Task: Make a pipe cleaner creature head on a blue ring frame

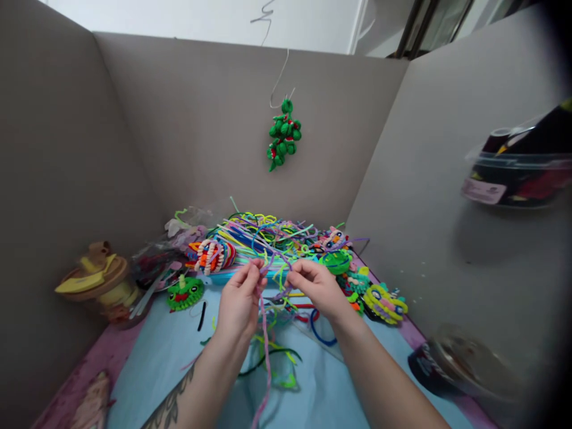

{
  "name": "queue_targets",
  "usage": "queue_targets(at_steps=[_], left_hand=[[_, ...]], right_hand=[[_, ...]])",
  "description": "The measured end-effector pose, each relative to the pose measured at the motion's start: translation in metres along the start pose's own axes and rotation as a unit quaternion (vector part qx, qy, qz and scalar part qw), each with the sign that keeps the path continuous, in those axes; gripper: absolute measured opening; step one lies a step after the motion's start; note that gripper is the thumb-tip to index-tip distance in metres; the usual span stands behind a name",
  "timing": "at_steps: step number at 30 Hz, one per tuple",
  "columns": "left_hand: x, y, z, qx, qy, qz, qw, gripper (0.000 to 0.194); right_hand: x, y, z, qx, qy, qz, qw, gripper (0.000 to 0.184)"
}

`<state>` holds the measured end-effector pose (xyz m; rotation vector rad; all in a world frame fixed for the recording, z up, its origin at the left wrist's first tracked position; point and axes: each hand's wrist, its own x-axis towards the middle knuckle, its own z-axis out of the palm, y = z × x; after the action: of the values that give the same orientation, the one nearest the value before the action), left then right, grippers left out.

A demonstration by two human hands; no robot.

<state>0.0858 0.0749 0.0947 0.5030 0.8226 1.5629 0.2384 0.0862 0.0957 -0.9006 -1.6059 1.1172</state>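
My left hand is closed in a pinch on a purple pipe cleaner, whose pinkish-purple length hangs down toward the front of the table. To its right, at about the same height, my right hand also pinches a purple strand, close to where thin purple and yellow-green pieces cross between the hands. Whether both hands hold one and the same pipe cleaner cannot be made out. Beyond my fingers lies a big pile of colourful pipe cleaners. Loose green and yellow cuttings lie on the blue sheet below.
A green fuzzy figure and an orange-striped one stand left; a yellow figure sits right. A dark round container is at lower right. Grey panels enclose the table, with a green ornament hanging at the back.
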Motion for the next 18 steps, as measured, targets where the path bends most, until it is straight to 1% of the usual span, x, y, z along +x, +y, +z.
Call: queue_targets(at_steps=[2,3,6,8,9,10,11,12,13,14,15,16,18], left_hand=[[0.004,0.000,-0.003,-0.004,0.000,-0.004,1.000,0.023],[0.005,0.000,-0.004,0.006,-0.010,-0.013,1.000,0.025],[0.005,0.000,-0.008,0.075,-0.061,-0.051,0.994,0.029],[0.005,-0.001,-0.012,0.136,-0.090,-0.060,0.985,0.030],[0.006,0.001,-0.014,0.174,-0.102,-0.054,0.978,0.030],[0.007,0.003,-0.017,0.218,-0.110,-0.033,0.969,0.029],[0.009,0.008,-0.020,0.269,-0.113,0.004,0.956,0.026],[0.012,0.014,-0.024,0.325,-0.112,0.053,0.937,0.022],[0.014,0.021,-0.028,0.380,-0.095,0.123,0.912,0.017],[0.017,0.029,-0.032,0.434,-0.082,0.195,0.876,0.013],[0.019,0.038,-0.037,0.478,-0.065,0.250,0.839,0.013],[0.021,0.047,-0.041,0.509,-0.044,0.284,0.811,0.015],[0.024,0.062,-0.049,0.557,-0.028,0.311,0.770,0.017]], right_hand=[[0.001,0.001,0.002,0.007,-0.014,0.009,1.000,0.025],[0.002,0.001,0.002,0.012,-0.014,0.012,1.000,0.025],[0.004,0.002,0.005,0.014,0.006,0.011,1.000,0.025],[0.004,0.002,0.005,0.003,0.019,0.007,1.000,0.025],[0.004,0.002,0.004,-0.007,0.026,0.004,1.000,0.024],[0.004,0.002,0.002,-0.023,0.035,-0.001,0.999,0.023],[0.004,0.002,0.000,-0.043,0.045,-0.009,0.998,0.022],[0.004,0.002,-0.003,-0.072,0.050,-0.017,0.996,0.022],[0.004,0.002,-0.007,-0.107,0.050,-0.024,0.993,0.020],[0.004,0.002,-0.012,-0.148,0.044,-0.028,0.988,0.019],[0.005,0.003,-0.016,-0.188,0.033,-0.030,0.981,0.018],[0.005,0.003,-0.021,-0.223,0.020,-0.030,0.974,0.017],[0.007,0.003,-0.031,-0.270,0.008,-0.024,0.962,0.017]])
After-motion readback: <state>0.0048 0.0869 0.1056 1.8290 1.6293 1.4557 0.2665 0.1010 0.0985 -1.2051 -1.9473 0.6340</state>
